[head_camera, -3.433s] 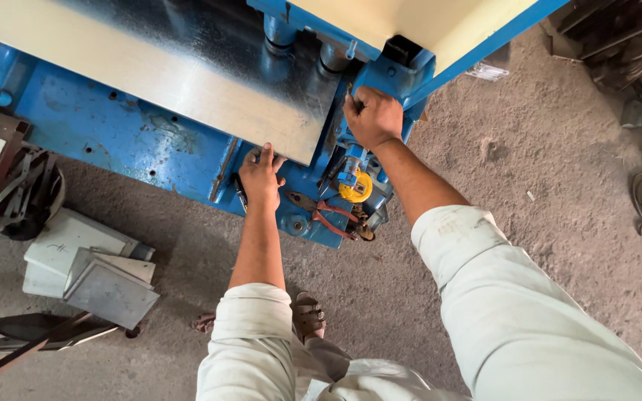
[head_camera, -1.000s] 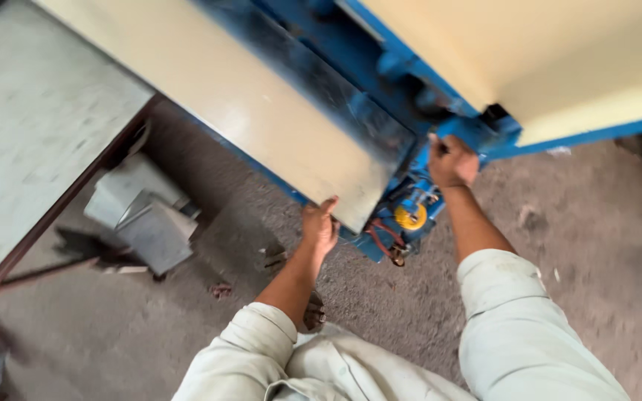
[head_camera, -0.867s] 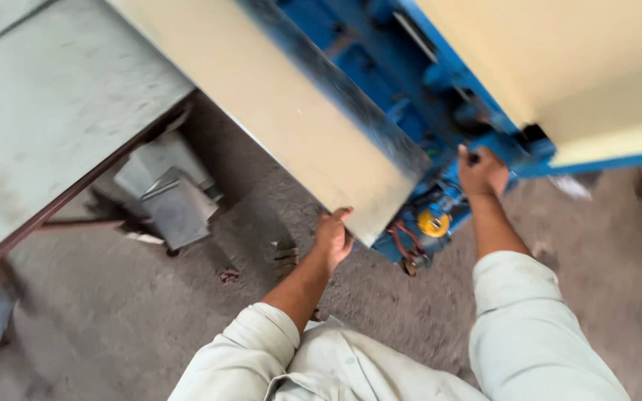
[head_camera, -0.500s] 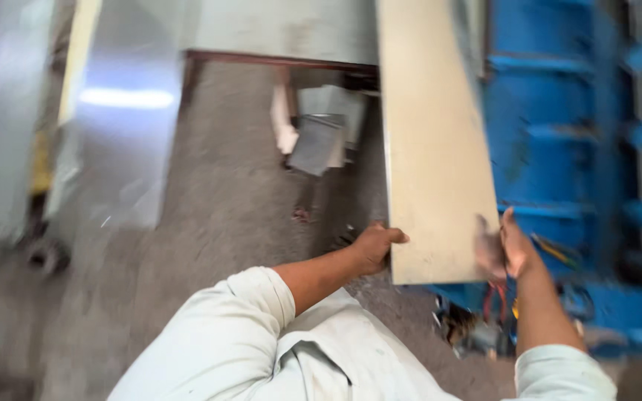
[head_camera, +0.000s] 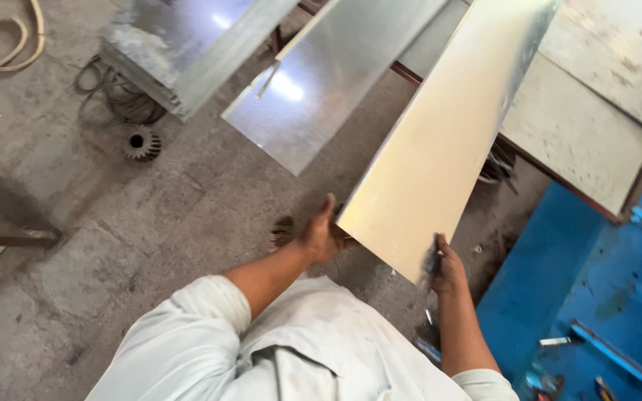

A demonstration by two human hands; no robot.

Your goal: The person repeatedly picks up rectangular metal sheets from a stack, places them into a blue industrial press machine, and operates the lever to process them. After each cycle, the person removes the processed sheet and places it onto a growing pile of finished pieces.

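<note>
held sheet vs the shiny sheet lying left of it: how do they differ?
The held sheet is gripped at its near end by the left hand and right hand; the shiny sheet has no hand on it. The held sheet looks matte and pale, with a fold along its right edge; the shiny sheet mirrors a bright glare. Both are long, flat, grey metal strips.

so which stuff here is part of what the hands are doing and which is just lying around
In hand: metal sheet, held at its near end by left hand and right hand.

Lying about: gear, hose, cables, other sheets, blue machine.
</note>
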